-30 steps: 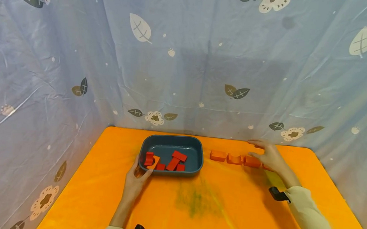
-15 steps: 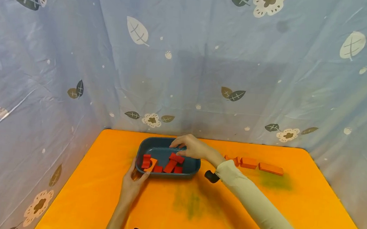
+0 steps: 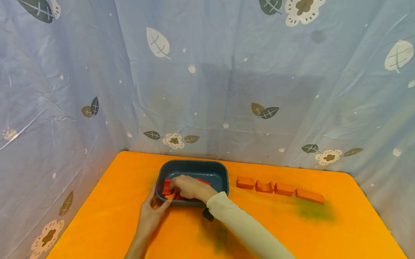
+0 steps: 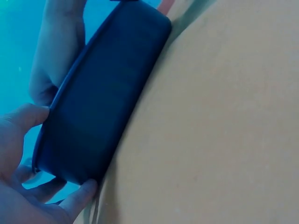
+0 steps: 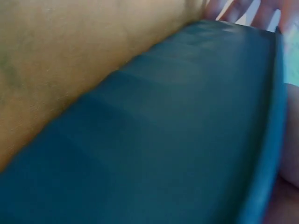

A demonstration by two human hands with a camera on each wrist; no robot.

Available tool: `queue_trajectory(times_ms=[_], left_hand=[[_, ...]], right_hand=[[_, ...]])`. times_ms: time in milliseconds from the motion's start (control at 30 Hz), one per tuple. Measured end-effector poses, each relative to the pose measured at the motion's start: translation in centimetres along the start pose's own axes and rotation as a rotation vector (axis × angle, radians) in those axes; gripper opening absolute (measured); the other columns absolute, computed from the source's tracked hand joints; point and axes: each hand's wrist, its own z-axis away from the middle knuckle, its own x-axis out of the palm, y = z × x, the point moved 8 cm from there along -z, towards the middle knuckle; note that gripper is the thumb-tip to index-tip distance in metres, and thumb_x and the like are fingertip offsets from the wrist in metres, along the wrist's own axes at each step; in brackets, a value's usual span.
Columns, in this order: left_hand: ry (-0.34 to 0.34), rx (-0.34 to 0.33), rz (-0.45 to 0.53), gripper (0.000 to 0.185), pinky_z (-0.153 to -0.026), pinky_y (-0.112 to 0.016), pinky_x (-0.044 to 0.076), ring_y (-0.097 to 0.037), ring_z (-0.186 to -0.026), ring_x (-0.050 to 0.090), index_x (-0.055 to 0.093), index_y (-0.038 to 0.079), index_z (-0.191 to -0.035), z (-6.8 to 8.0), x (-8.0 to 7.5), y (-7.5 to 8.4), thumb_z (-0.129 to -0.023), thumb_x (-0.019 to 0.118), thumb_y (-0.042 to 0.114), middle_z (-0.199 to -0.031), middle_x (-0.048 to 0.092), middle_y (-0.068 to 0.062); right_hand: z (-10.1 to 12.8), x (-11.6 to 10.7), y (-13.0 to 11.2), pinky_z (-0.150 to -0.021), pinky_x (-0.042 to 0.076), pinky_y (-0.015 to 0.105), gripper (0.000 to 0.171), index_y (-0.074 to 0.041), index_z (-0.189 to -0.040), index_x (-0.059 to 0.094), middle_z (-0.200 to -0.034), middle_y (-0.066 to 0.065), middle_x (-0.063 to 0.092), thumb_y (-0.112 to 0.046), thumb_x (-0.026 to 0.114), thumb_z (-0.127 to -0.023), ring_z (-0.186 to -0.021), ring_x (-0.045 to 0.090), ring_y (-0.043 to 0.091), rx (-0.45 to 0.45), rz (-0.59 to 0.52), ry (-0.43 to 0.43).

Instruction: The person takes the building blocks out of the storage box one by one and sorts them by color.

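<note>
A dark blue rectangular container stands near the back of the table with toy blocks inside. My left hand grips its near left corner, the thumb on the rim and the fingers along the end wall. Over the container's left part reaches my right hand, its fingers curled down around an orange block, which they partly cover. A red notched block lies beside the fingertips at the left wall. Another red block shows behind the right hand; the hand and near wall hide most of the others.
To the container's right several orange blocks stand in a row: a short block, a notched block, another short block and a longer block. A patterned curtain hangs behind the orange table cover.
From the row at the right, my right hand has swung left over the container and down to the orange block at its left end. My left hand stays at the corner.
</note>
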Motion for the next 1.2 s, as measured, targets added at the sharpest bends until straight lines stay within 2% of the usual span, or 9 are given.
queue_trajectory(times_ms=[233, 500, 700, 900, 1067, 1200], left_hand=[[0.0, -0.009, 0.013, 0.083, -0.11, -0.043, 0.035, -0.038, -0.143, 0.026, 0.018, 0.008, -0.157, 0.0, -0.1, -0.1, -0.092, 0.07, 0.013, -0.161, 0.018, -0.013], [0.005, -0.019, -0.035, 0.084, -0.108, -0.043, 0.038, -0.039, -0.144, 0.026, 0.019, 0.009, -0.157, 0.1, -0.2, -0.1, -0.092, 0.071, 0.017, -0.161, 0.02, -0.013], [0.008, -0.023, 0.004, 0.084, -0.107, -0.041, 0.039, -0.038, -0.143, 0.027, 0.02, 0.008, -0.157, 0.0, 0.0, -0.1, -0.091, 0.071, 0.013, -0.161, 0.019, -0.013], [0.005, -0.023, -0.024, 0.083, -0.111, -0.046, 0.036, -0.038, -0.144, 0.026, 0.02, 0.006, -0.156, -0.2, 0.6, -0.3, -0.092, 0.07, 0.013, -0.161, 0.02, -0.014], [0.013, -0.027, -0.049, 0.084, -0.115, -0.049, 0.029, -0.036, -0.145, 0.024, 0.019, 0.006, -0.156, -0.1, 0.2, -0.2, -0.091, 0.071, 0.014, -0.161, 0.02, -0.014], [0.009, -0.036, -0.046, 0.085, -0.116, -0.049, 0.027, -0.035, -0.146, 0.021, 0.017, 0.006, -0.157, 0.0, 0.0, -0.1, -0.091, 0.071, 0.015, -0.161, 0.018, -0.013]], right_hand=[[0.3, 0.2, 0.7, -0.094, 0.048, 0.017, 0.038, -0.012, -0.109, 0.075, -0.108, -0.004, 0.07, 0.011, 0.07, -0.08, -0.101, 0.065, 0.01, 0.038, 0.038, 0.02], [0.8, 0.1, 1.2, -0.097, 0.047, 0.018, 0.028, -0.011, -0.111, 0.075, -0.114, -0.002, 0.069, 0.002, 0.07, -0.087, -0.106, 0.064, 0.012, 0.053, 0.02, 0.081], [1.6, -0.3, 2.0, -0.086, 0.05, 0.016, 0.019, -0.013, -0.104, 0.077, -0.103, -0.002, 0.069, -0.004, 0.073, -0.087, -0.092, 0.063, 0.01, 0.076, -0.006, 0.134], [3.9, -2.4, 3.1, -0.078, 0.05, 0.014, 0.018, -0.011, -0.102, 0.076, -0.105, -0.001, 0.065, -0.007, 0.076, -0.085, -0.085, 0.06, 0.01, 0.092, -0.084, 0.171], [6.3, -4.4, 3.7, -0.087, 0.052, 0.022, 0.02, -0.009, -0.107, 0.075, -0.113, 0.001, 0.064, -0.011, 0.074, -0.087, -0.099, 0.062, 0.015, 0.079, -0.136, 0.204], [9.3, -5.7, 5.1, -0.088, 0.055, 0.027, 0.021, -0.005, -0.108, 0.073, -0.114, 0.005, 0.064, -0.007, 0.073, -0.088, -0.104, 0.062, 0.02, 0.066, -0.218, 0.279]])
